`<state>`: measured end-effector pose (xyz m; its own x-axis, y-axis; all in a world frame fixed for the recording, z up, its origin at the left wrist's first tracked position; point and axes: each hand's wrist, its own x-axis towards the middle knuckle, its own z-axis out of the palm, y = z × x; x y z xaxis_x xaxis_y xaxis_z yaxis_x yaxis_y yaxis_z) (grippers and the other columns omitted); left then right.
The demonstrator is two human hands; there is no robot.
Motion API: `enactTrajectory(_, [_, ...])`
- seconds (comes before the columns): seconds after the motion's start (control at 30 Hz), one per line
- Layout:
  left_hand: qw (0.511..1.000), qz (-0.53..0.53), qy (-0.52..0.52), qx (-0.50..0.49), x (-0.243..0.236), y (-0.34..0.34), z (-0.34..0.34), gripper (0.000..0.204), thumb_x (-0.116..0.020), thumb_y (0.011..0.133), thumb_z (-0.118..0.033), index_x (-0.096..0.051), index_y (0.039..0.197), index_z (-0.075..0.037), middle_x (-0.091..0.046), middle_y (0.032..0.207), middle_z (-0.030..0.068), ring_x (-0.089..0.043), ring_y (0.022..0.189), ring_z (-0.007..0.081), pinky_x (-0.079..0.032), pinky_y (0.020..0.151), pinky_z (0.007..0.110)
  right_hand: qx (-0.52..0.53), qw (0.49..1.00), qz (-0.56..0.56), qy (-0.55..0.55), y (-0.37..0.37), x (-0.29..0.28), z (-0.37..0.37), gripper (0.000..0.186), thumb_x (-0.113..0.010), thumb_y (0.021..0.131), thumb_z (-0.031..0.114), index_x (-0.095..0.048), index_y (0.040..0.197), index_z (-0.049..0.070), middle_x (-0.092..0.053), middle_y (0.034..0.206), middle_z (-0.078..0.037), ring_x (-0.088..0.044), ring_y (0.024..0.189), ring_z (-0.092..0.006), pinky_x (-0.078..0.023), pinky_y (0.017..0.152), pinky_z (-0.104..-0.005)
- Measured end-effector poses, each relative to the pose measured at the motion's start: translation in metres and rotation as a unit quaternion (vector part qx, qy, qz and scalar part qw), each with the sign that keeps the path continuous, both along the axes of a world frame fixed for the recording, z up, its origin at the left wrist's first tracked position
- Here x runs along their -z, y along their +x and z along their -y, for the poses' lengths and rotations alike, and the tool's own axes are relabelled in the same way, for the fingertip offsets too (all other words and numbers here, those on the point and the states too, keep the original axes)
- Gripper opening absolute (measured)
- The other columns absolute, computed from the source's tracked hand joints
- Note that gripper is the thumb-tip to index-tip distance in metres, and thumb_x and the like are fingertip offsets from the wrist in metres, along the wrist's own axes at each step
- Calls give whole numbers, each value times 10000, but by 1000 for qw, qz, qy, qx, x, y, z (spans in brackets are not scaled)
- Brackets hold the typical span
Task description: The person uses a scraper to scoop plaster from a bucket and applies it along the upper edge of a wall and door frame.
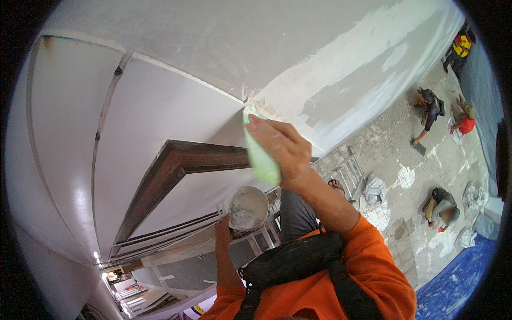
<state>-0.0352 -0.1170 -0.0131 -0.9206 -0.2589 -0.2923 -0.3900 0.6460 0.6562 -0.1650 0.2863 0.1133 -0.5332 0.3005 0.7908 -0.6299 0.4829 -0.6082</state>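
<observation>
My right hand [288,149] is closed on a light green putty spreader [260,160], a flat piece somewhat smeared by motion. Its upper end meets the corner where the white panel [176,101] joins the grey wall [213,40]. Pale filler [266,106] lies along that joint, right by my fingertips. Lower down, my left hand [222,229] grips the rim of a round white bucket [228,205]. Greyish-white paste [245,208] coats the inside of the bucket.
A dark brown wooden frame [152,181] runs below the panel. Far beneath me, a ladder [349,173] stands near my foot. Several people, one in dark clothes [431,109], crouch on the patchy floor [394,213]. A blue sheet [458,277] covers the lower right.
</observation>
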Motion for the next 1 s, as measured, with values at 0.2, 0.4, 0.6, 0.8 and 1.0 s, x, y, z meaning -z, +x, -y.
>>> enactTrajectory(0.2, [1000,-6,16,14,1,0,-3,501,-667,925,-396,-673,1137,57,-695,968,86,-616,872,190,-477,803,354,-66,934,144,-321,13,3,-29,166,-639,968,108,-698,1006,-42,-741,857,-151,-681,747,-130,-539,674,-287])
enactTrajectory(0.4, [999,-26,47,-3,17,1,16,475,-684,909,-411,-677,1094,27,-665,906,61,-583,799,171,-472,729,366,-85,919,219,-317,-5,-13,-30,202,-626,950,143,-699,974,-44,-703,712,-135,-638,598,-138,-504,558,-323])
enactTrajectory(0.6, [988,65,78,-117,-19,-17,-33,476,-699,896,-428,-671,1063,17,-647,881,49,-577,780,165,-469,700,369,-89,936,220,-262,-15,-40,-43,196,-616,947,141,-692,961,-39,-675,673,-111,-583,557,-121,-453,526,-335])
enactTrajectory(0.8, [992,28,89,-84,-7,-7,-13,520,-694,904,-430,-665,1143,30,-653,896,38,-574,794,146,-465,704,339,-152,907,109,-379,-7,-74,-44,196,-683,952,112,-695,1021,-71,-714,837,-55,-621,738,-103,-483,630,-262])
enactTrajectory(1.0, [992,-8,114,-46,19,-2,8,494,-701,918,-367,-660,1167,57,-683,969,49,-599,865,149,-481,773,312,43,997,-67,18,-5,-30,-31,636,-815,621,120,-675,1231,12,-709,1187,-168,-708,917,-305,-593,775,-361])
